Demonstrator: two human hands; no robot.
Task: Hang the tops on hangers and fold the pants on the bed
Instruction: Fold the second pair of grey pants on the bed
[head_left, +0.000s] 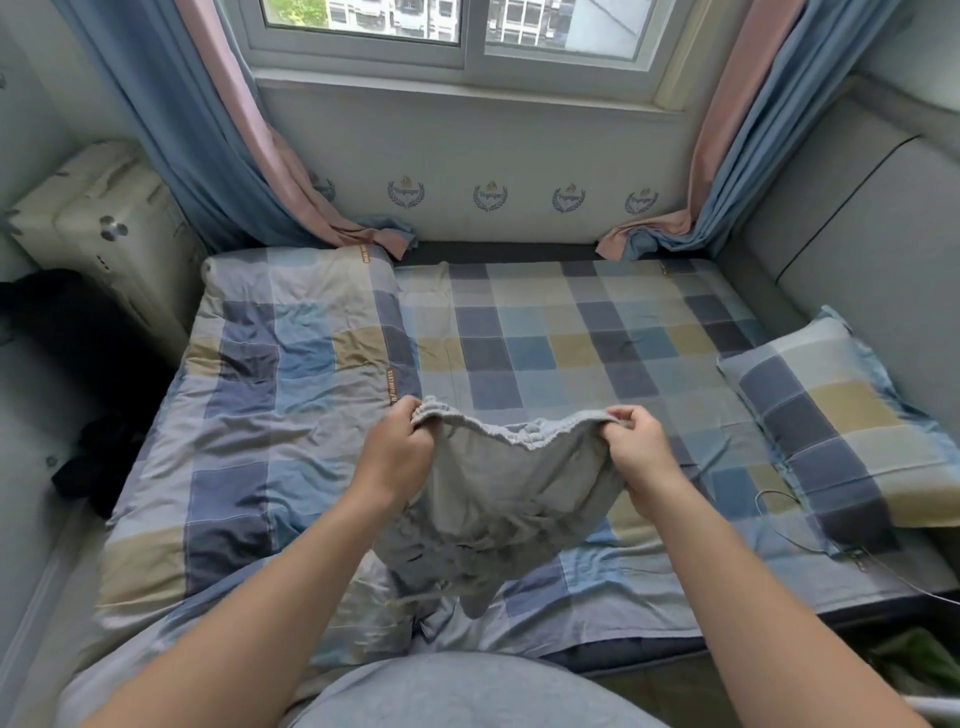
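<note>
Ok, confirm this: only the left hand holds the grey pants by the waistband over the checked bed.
Not quite: in the head view both the left hand and the right hand hold the grey pants by the waistband over the checked bed.

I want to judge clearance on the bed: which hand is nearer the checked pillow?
Right. The right hand grips the grey pants left of the pillow; the left hand grips their waistband farther left.
</note>
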